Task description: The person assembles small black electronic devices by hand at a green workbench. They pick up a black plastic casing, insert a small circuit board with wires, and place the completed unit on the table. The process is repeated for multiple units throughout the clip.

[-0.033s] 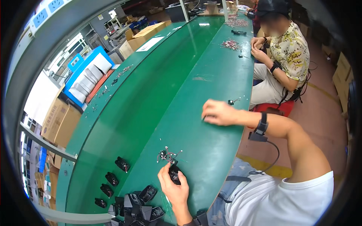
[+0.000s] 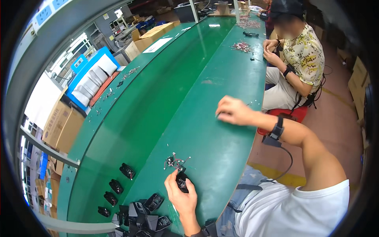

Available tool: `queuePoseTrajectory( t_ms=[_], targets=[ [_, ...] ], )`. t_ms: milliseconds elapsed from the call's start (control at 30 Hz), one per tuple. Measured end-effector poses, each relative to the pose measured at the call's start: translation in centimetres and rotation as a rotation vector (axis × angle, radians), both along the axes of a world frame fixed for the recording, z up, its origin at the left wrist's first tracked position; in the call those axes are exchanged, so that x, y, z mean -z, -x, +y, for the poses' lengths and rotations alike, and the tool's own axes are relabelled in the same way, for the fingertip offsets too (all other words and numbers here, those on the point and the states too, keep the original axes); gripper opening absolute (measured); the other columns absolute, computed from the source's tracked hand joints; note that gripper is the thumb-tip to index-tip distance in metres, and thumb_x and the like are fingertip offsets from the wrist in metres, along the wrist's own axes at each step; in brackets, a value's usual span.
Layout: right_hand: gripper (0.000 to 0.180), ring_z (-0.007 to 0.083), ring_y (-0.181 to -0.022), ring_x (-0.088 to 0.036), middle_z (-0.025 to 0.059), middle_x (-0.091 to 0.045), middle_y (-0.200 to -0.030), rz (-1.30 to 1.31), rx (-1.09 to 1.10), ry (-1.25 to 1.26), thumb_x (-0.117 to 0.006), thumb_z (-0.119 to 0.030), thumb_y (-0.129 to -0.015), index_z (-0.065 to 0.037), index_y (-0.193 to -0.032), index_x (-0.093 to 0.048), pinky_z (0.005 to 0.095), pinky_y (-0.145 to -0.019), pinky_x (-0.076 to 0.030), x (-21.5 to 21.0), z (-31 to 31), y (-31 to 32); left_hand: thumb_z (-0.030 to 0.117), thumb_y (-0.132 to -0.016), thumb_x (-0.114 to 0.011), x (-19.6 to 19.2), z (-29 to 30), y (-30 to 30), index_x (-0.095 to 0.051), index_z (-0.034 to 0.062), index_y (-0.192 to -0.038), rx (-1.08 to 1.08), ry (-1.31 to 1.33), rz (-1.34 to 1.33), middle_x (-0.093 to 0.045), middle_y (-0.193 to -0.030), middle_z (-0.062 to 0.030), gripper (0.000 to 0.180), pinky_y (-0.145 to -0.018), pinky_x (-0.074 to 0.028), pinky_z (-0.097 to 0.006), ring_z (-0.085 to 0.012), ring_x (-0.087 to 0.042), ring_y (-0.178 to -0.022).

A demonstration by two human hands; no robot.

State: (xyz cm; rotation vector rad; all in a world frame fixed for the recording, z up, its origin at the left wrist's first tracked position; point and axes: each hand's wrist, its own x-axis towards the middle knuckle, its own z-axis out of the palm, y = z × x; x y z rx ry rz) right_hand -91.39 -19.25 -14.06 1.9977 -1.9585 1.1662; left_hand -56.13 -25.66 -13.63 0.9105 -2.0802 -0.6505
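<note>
My left hand [image 2: 182, 197] is wrapped round a black plastic housing [image 2: 181, 182], holding it low over the green bench. Just beyond its fingertips lies a small cluster of black parts with red and black wires [image 2: 172, 162]. My right hand [image 2: 233, 111] hovers over the bench farther off to the right, its fingers curled together. Something small and dark shows at those fingertips, too small to name. Thin wire ends [image 2: 251, 104] peek out behind this hand; the rest there is hidden.
Black housings [image 2: 138, 215] are heaped at the near left, with several more [image 2: 115, 186] in a row on the lower green strip [image 2: 158, 106]. A co-worker [image 2: 302, 59] sits at the far right beside a pile of wired parts [image 2: 241, 47]. Cardboard boxes [image 2: 65, 124] stand at left.
My right hand has shifted slightly away and to the right, now covering the small black wired part that showed beside it. My left hand keeps its hold on the housing.
</note>
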Motion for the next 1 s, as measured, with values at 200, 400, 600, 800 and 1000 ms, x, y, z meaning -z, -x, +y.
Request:
queuePoseTrajectory(
  t_ms=[200, 400, 600, 800, 1000],
  targets=[
    [0.024, 0.0323, -0.076, -0.065, 0.0133, -0.057, -0.097, 0.169, 0.523, -0.216, -0.069, -0.027, -0.085, -0.006, -0.093, -0.062, 0.0422, -0.068, -0.055, 1.2, 5.2, 4.3, 0.004, -0.080, -0.064, -0.3, 0.4, 0.6, -0.058, -0.0023, -0.121, 0.016, -0.012, 0.006, -0.060, -0.114, -0.0213, 0.042, -0.094, -0.047, -0.044, -0.0383, -0.060, -0.106],
    [0.017, 0.0306, -0.080, -0.065, 0.0132, -0.064, -0.085, -0.032, 0.013, -0.349, -0.064, -0.020, -0.079, -0.004, -0.086, -0.062, 0.0409, -0.072, -0.054, 0.3, -0.6, 0.5, 0.002, -0.079, -0.064, 0.2, -0.8, -0.3, -0.057, -0.0016, -0.123, -0.068, 0.020, 0.055, -0.060, -0.115, -0.0197, 0.045, -0.094, -0.048, -0.041, -0.0347, -0.060, -0.107],
    [0.018, 0.0200, -0.071, -0.065, 0.0097, -0.062, -0.089, -0.188, -0.517, -0.243, -0.067, -0.020, -0.086, -0.003, -0.092, -0.064, 0.0339, -0.062, -0.054, -1.8, -9.4, -11.3, -0.003, -0.078, -0.067, 0.4, -2.7, -2.0, -0.046, -0.0008, -0.139, -0.201, -0.305, 0.345, -0.057, -0.118, -0.0146, 0.064, -0.085, -0.052, -0.034, -0.0221, -0.061, -0.099],
    [0.020, 0.0153, -0.076, -0.068, 0.0106, -0.065, -0.103, -0.465, -0.707, -0.426, -0.070, -0.013, -0.087, -0.002, -0.105, -0.070, 0.0296, -0.069, -0.056, -1.5, -11.6, -15.1, 0.001, -0.082, -0.071, 1.6, -3.7, -2.9, -0.036, 0.0069, -0.146, -0.229, -0.386, 0.409, -0.063, -0.087, -0.0035, 0.072, -0.057, -0.043, -0.020, -0.0056, -0.055, -0.066],
    [0.024, 0.0091, -0.091, -0.065, 0.0076, -0.068, -0.108, -1.013, -0.735, -0.657, -0.067, 0.003, -0.086, 0.002, -0.110, -0.066, 0.0248, -0.085, -0.054, -2.9, -11.3, -15.1, -0.002, -0.078, -0.070, 1.8, -3.3, -2.4, -0.037, 0.0050, -0.145, -0.212, -0.432, 0.385, -0.059, -0.102, -0.0095, 0.075, -0.071, -0.051, -0.025, -0.0120, -0.060, -0.081]
  ],
)
